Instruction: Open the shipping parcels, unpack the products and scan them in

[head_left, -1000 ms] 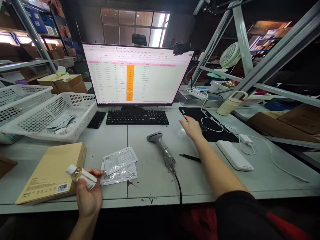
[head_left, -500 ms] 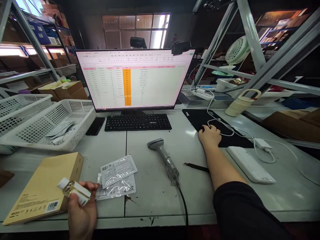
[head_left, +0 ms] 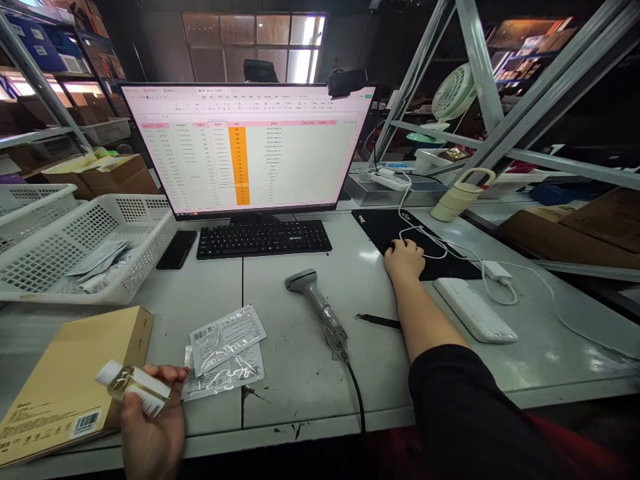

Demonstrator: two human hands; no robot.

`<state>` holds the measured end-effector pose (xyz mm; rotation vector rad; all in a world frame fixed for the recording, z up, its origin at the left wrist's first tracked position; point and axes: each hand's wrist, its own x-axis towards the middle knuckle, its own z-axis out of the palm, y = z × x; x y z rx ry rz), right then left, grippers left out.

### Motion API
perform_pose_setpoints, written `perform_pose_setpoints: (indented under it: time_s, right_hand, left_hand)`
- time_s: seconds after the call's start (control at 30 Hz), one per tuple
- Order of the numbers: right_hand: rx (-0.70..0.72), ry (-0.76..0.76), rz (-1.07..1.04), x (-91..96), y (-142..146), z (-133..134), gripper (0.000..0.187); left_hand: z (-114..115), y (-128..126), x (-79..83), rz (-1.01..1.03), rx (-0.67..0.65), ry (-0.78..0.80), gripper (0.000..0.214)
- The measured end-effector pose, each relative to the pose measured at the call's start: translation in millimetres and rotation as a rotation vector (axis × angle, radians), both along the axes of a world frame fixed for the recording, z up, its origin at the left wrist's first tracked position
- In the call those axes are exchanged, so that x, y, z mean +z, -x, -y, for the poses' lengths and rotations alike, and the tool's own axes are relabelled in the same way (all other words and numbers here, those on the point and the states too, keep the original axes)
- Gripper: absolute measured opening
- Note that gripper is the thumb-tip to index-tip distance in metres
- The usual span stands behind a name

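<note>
My left hand [head_left: 155,413] is closed around a small bottle [head_left: 137,387] with a white cap, a white label and yellowish liquid. The bottle is tilted, its cap toward the upper left. Beside this hand lie two silver sachets [head_left: 227,340], partly overlapping, and a tan box [head_left: 65,373] with a barcode. On the black mouse pad [head_left: 450,261], my right hand [head_left: 406,259] curls over a computer mouse, which the hand almost wholly hides. A grey barcode scanner [head_left: 315,300] lies on the table between my hands, with a dark pen-like stick [head_left: 375,320] near my right forearm.
A monitor [head_left: 295,167] showing a spreadsheet stands behind a black keyboard [head_left: 265,239]. At the left are a black phone [head_left: 176,250] and white baskets [head_left: 135,267]. To the right lie a white power bank-like block [head_left: 475,310], cables, and a cream tumbler [head_left: 455,200].
The whole view has shifted, with the scene now a little further left and up in the picture. Both hands keep the same hold and place on the table.
</note>
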<state>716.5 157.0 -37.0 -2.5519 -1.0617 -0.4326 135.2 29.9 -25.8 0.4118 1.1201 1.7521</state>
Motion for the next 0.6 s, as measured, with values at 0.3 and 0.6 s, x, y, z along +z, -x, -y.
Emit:
perform_pose_setpoints:
  time_s: [0.3,0.6]
  right_hand:
    - [0.004,-0.02,0.002,-2.5,-1.4,-1.5,0.046]
    - [0.1,-0.101,0.051,17.8,15.1,-8.8,0.053]
  left_hand:
    - [-0.2,0.5,-2.3,-0.037,-0.015,-0.029,0.05]
    - [-0.3,-0.6,-0.6,-0.014,-0.007,-0.039,0.052]
